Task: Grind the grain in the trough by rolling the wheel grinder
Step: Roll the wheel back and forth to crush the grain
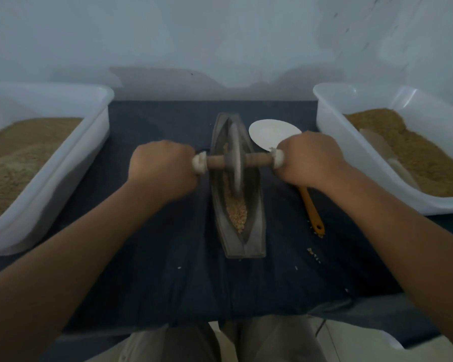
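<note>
Both fists are wrapped tight around the axle ends: the left hand point(162, 168) and the right hand point(309, 159) grip the wheel grinder point(234, 159), whose disc stands upright in the boat-shaped trough point(255, 220) on the dark cloth point(168, 283). Cracked grain point(236, 212) lies at the trough's near end.

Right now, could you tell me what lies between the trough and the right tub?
In the head view, a white spoon with an orange handle lies there.
</note>
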Motion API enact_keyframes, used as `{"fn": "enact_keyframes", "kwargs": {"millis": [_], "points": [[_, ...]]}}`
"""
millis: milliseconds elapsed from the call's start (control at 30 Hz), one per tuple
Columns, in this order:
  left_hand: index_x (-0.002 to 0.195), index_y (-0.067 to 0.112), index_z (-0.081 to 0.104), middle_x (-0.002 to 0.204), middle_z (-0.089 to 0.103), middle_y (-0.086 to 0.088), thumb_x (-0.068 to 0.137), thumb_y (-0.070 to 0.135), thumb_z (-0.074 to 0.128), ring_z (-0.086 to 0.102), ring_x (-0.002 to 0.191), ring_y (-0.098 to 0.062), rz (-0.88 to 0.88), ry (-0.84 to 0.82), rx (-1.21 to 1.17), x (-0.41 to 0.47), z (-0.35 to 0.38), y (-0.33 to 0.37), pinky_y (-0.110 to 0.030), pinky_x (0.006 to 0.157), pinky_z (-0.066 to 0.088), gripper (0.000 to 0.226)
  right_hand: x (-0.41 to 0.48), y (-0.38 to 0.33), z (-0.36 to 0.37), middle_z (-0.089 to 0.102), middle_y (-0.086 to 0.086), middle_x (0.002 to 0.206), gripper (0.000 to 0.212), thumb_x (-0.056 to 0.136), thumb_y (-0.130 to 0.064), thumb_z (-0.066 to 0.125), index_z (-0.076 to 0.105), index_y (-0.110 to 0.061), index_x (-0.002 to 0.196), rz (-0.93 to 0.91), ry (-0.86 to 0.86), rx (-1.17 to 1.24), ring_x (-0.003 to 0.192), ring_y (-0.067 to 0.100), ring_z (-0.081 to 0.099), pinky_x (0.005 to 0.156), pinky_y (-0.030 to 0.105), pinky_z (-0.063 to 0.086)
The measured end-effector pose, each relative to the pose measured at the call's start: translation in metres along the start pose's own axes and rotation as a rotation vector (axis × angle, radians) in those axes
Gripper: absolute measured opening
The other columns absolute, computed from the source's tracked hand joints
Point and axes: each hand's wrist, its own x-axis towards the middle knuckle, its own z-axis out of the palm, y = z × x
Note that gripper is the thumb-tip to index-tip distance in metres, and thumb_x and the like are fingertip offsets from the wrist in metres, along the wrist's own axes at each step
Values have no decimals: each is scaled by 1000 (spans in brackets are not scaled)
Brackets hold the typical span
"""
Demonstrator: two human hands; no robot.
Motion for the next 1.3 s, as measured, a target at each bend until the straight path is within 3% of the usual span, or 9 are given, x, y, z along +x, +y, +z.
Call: {"fn": "enact_keyframes", "kwargs": {"millis": [167,333,467,600,733,867,1067,1167,1300], "points": [[57,30,29,46,31,12,84,55,50,33,37,-16,114,169,-66,-58,6,-7,-18,48,20,42,-43,6,-24,55,-7,49,34,68,-57,50,54,-26,56,-111,-189,73,44,6,52,43,27,36],[66,26,52,67,58,6,85,54,49,55,57,-23,-54,9,-70,11,18,-7,-30,58,41,34,7,-10,-3,48,-5,57,32,88,-38,55,48,-24,60,4,109,-88,49,15,44,49,27,27],[71,24,56,81,66,-1,88,53,48,65,74,-32,-81,-37,-45,40,9,0,-34,64,45,34,27,-8,3,51,-2,61,32,91,-38,54,48,-23,64,50,104,-92,53,18,47,51,29,31],[65,28,48,63,55,9,81,49,57,58,57,-24,4,1,-36,-24,2,-5,-28,54,37,28,-13,-2,-3,47,-8,54,31,86,-43,56,48,-28,60,-87,99,-72,47,10,44,47,25,32],[59,31,35,50,35,14,74,45,74,37,41,-17,56,51,-103,-80,0,-6,-19,49,17,44,-46,-3,-6,27,-14,41,27,72,-50,40,32,-34,53,-274,253,-20,33,2,27,37,17,29],[58,26,39,52,39,12,80,54,52,39,44,-18,-12,57,2,-29,3,2,-21,49,22,37,-9,0,14,39,-12,47,41,90,-50,54,42,-30,56,-90,221,-132,40,7,37,44,21,25],[63,23,49,64,52,6,82,46,57,52,59,-23,-66,-66,-18,38,2,3,-30,59,42,32,31,-2,15,53,-5,61,35,96,-47,56,56,-27,67,72,129,-63,55,15,48,53,30,40],[60,26,43,57,43,10,79,49,54,44,51,-21,23,12,-9,-6,6,-2,-27,52,33,32,-5,0,-1,50,-8,57,35,91,-43,55,51,-27,60,-7,47,-38,51,11,46,48,27,30],[57,31,23,48,24,15,75,52,56,21,39,-14,148,164,-28,-49,4,-10,-17,50,12,43,-54,4,-16,44,-12,47,26,75,-56,55,53,-34,62,-152,34,-4,43,2,43,40,24,36]]}}
